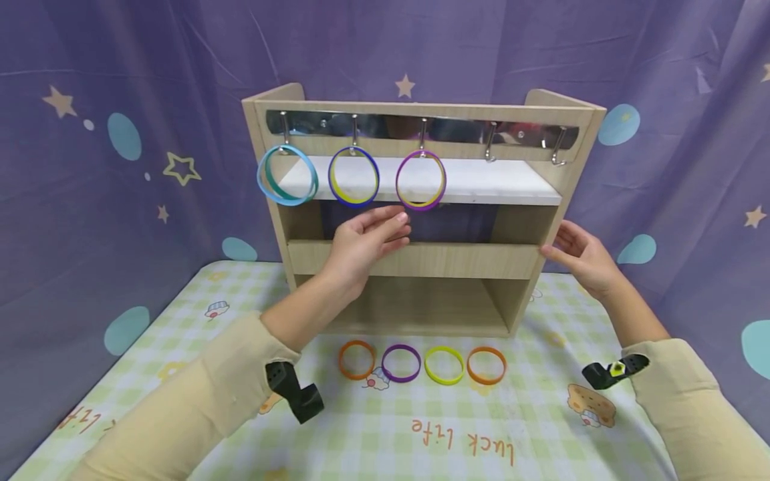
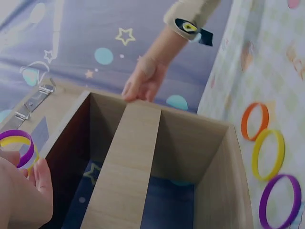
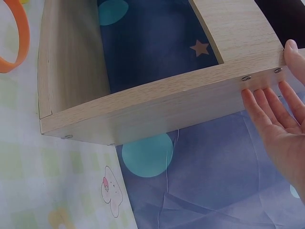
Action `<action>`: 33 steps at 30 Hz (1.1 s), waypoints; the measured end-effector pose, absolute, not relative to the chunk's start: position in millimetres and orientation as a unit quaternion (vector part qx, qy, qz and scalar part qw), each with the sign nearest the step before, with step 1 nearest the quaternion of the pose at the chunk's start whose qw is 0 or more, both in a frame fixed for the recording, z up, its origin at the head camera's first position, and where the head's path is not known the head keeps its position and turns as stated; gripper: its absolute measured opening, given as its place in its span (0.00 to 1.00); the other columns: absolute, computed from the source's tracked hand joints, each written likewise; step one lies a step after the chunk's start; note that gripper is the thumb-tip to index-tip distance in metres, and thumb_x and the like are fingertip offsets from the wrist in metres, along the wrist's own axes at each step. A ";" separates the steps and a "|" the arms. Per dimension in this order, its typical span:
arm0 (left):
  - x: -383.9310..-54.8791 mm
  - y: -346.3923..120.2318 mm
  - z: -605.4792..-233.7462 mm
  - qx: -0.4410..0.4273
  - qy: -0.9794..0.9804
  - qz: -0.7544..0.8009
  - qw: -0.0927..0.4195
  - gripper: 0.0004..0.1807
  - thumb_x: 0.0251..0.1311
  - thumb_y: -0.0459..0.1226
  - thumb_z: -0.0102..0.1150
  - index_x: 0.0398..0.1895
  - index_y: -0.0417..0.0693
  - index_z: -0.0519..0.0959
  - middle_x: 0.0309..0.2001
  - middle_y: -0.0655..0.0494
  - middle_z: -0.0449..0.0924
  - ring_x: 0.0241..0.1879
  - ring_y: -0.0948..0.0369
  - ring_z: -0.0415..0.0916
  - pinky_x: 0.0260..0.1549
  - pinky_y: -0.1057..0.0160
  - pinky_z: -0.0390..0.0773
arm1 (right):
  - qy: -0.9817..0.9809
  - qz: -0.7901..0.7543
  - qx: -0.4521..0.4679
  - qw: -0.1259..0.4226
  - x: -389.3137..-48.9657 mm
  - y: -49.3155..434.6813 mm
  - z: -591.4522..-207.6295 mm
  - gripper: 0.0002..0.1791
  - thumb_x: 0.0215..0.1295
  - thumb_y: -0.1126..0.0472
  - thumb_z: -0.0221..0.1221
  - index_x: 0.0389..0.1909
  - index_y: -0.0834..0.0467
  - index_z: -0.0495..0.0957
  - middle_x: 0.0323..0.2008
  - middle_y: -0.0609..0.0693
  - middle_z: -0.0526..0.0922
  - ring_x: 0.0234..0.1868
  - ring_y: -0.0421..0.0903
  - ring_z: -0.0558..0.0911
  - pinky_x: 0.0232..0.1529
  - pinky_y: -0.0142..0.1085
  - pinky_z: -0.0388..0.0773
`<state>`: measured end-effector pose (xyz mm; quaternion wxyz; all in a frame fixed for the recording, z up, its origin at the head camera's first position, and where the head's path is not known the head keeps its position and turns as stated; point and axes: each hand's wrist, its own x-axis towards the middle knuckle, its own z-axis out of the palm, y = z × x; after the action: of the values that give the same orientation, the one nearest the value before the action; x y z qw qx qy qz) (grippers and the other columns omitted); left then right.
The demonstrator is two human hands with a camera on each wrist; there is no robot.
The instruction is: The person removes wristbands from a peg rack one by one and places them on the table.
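My left hand (image 1: 368, 242) is just below the purple and yellow wristbands (image 1: 444, 184) that hang from the third hook (image 1: 424, 137). Its fingers are loosely bent and grip nothing; in the left wrist view the hand (image 2: 28, 191) overlaps the lower part of these bands. With straight fingers, my right hand (image 1: 582, 257) touches the outer right side of the wooden shelf unit (image 1: 421, 260), the thumb at its front edge. Light blue and teal wristbands (image 1: 314, 180) hang on the first hook, blue and yellow wristbands (image 1: 377, 179) on the second.
Two hooks (image 1: 558, 147) at the right of the metal rail (image 1: 457, 127) hold no band. In front of the unit, an orange (image 1: 341, 366), a purple (image 1: 384, 366), a yellow-green (image 1: 427, 367) and another orange wristband (image 1: 469, 369) lie in a row on the checkered tablecloth (image 1: 361, 427).
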<state>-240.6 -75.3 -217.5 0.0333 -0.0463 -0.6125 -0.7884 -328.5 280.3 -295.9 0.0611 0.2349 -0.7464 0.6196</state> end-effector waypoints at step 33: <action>-231.0 -52.5 -194.0 -0.068 -0.488 -0.867 0.067 0.01 0.62 0.31 0.59 0.34 0.42 0.79 0.26 0.59 0.83 0.29 0.66 0.81 0.41 0.70 0.86 | -0.750 0.619 0.226 0.061 -326.0 279.3 -294.6 0.25 0.66 0.67 0.58 0.62 0.52 0.66 0.50 0.29 0.77 0.51 0.24 0.76 0.48 0.13 0.76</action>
<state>-231.0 -52.5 -194.0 0.0672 -0.0679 -0.4884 -0.8674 -326.0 279.3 -294.6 0.0612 0.2257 -0.7496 0.6192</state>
